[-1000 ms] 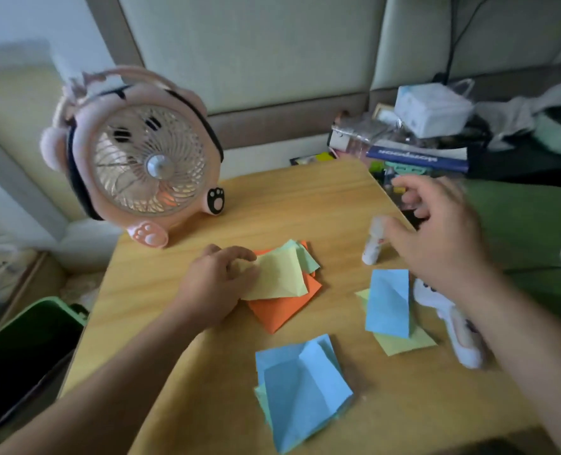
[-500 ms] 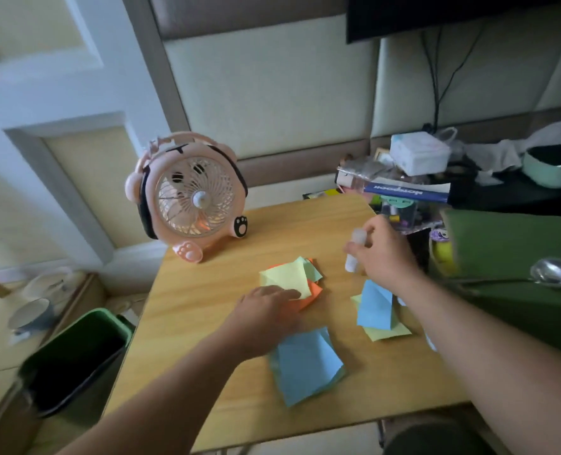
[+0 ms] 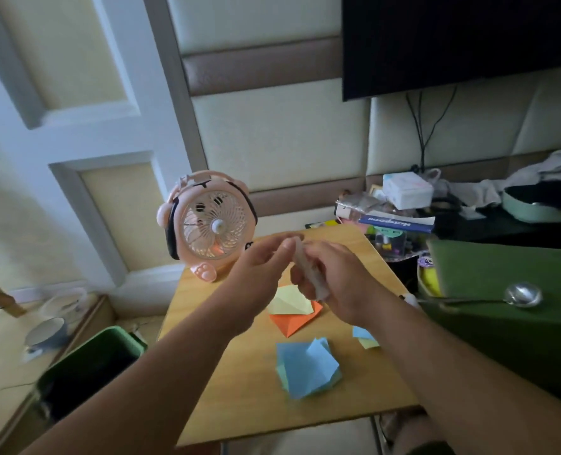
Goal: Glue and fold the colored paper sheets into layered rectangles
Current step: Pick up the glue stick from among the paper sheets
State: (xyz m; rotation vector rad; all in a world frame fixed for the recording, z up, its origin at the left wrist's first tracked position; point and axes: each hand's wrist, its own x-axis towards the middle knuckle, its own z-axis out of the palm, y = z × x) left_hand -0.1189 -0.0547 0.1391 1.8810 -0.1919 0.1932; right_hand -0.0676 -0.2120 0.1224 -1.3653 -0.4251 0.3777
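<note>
Glue [image 3: 308,272]: lifted off table since a second ago; gripped in right hand [image 3: 335,287], above table centre
Left hand [image 3: 262,274]: off papers [image 3: 292,310]; fingertips pinch glue top
Meaning: probably uncapping; gluing next

- Table [image 3: 239,399] under both hands: pale wood grain, smooth, with a soft sheen.
- Folded sheets below the hands, blue paper [image 3: 307,369], orange paper [image 3: 293,323] and yellow paper [image 3: 289,302]: matt, with sharp creases.
- Glue stick [image 3: 308,272] in the right hand [image 3: 338,284]: whitish plastic, smooth.
- Fan [image 3: 206,224] beyond the left hand [image 3: 259,277]: pink plastic, lightly glossy.
- Spoon [image 3: 520,295] to the right of the hands: shiny metal, lying on matt green cloth [image 3: 502,339].
- Bin [image 3: 85,362] to the left: green plastic.
</note>
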